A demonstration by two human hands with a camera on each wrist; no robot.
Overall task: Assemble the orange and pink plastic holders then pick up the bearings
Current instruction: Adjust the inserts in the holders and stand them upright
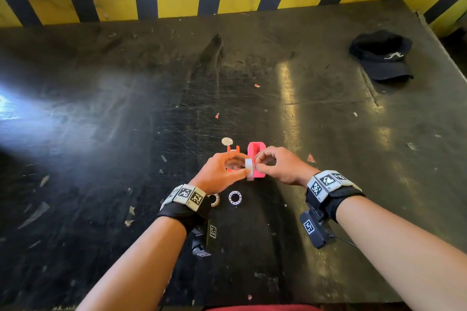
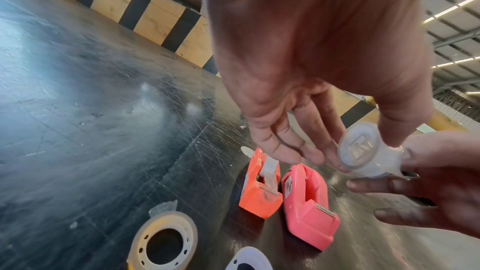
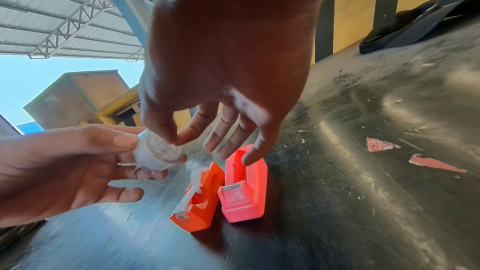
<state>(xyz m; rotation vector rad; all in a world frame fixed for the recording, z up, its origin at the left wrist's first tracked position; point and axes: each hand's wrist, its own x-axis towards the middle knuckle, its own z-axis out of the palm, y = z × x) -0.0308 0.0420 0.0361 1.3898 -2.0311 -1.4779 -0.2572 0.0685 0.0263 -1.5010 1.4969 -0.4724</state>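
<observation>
Head view: above a dark scratched worktop (image 1: 101,108), the left hand (image 1: 219,171) and right hand (image 1: 278,166) both pinch a small translucent tape roll (image 1: 250,168). Beneath them stand the orange holder (image 1: 231,151) and pink holder (image 1: 255,151), side by side. Two bearings (image 1: 235,197) lie near the left wrist. A black cap (image 1: 381,55) sits far right.

Left wrist view: the left grip, thumb and fingertips (image 2: 335,161), is clamped on the roll (image 2: 363,151); the orange holder (image 2: 259,192) carries tape, the pink holder (image 2: 309,208) touches it.

Right wrist view: the right grip, thumb and forefinger, is closed on the roll's (image 3: 155,155) rim above both holders.
</observation>
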